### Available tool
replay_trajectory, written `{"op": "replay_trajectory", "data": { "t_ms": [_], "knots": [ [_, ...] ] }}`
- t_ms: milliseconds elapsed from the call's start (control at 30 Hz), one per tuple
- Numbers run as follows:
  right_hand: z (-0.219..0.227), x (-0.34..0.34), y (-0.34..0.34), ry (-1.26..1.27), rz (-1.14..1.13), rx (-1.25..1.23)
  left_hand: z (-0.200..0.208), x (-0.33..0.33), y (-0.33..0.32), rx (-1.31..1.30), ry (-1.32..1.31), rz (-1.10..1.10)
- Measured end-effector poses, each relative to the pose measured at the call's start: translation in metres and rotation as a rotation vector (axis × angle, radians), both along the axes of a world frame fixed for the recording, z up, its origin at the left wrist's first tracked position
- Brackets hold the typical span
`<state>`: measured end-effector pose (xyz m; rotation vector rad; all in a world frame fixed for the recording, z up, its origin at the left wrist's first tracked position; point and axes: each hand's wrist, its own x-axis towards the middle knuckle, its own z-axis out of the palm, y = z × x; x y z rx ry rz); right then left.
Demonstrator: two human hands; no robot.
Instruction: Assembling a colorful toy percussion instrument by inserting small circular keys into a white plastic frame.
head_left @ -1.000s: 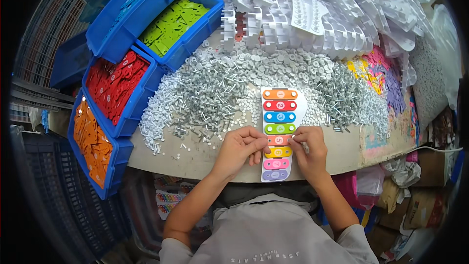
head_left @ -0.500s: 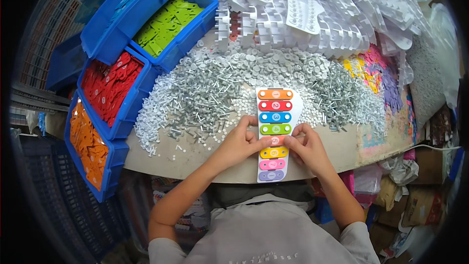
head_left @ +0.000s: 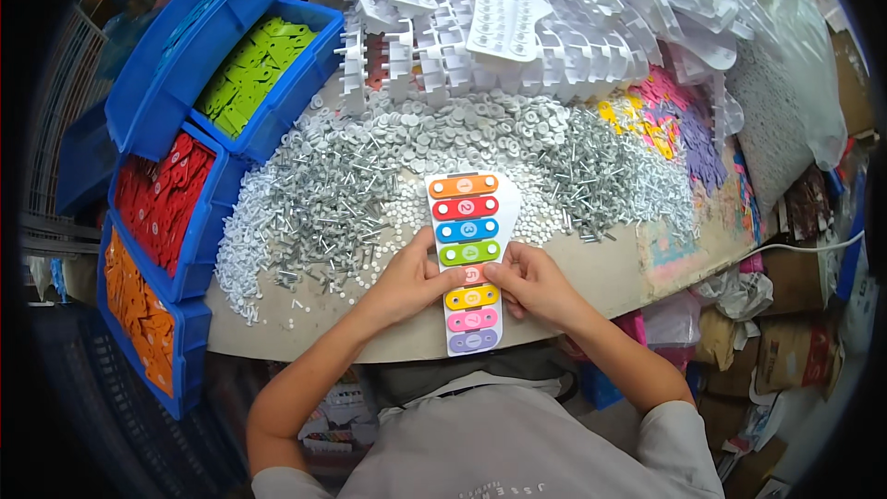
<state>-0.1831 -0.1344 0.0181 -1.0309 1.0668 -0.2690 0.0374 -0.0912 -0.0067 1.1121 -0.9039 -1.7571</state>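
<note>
Both your left hand (head_left: 411,282) and right hand (head_left: 531,286), half-curled, are gripping the xylophone board (head_left: 471,252) near the front of the table (head_left: 605,273); metal pins (head_left: 577,185) are spreading beyond, blue bins (head_left: 192,342) lining left, cartons (head_left: 796,356) crowding right.

Off to the right, a clear plastic bag (head_left: 806,74) hangs just beside a speckled grey sack (head_left: 774,120); a white cable (head_left: 813,247) curves near brown cardboard boxes (head_left: 783,359). Over on the far left there's a wire rack (head_left: 81,60).

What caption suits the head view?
Left hand and right hand hold a toy xylophone, thumbs on its coral bar.
</note>
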Motion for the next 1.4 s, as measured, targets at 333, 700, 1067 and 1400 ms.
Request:
{"op": "replay_trajectory", "data": {
  "t_ms": [333,700,1067,1400],
  "knots": [
    [-0.024,-0.043,0.002,0.300,-0.291,-0.746,0.020,0.016,0.031,-0.016,-0.388,0.130],
    [-0.028,-0.165,-0.049,0.869,-0.491,-1.154,0.029,0.146,0.048,-0.400,-1.378,0.771],
    [-0.055,-0.202,-0.060,0.698,-0.606,-1.083,0.019,0.155,0.031,-0.349,-1.523,0.516],
    [-0.027,-0.155,-0.043,0.574,-0.720,-1.181,0.012,0.145,0.026,-0.201,-1.569,0.532]
  ]
}}
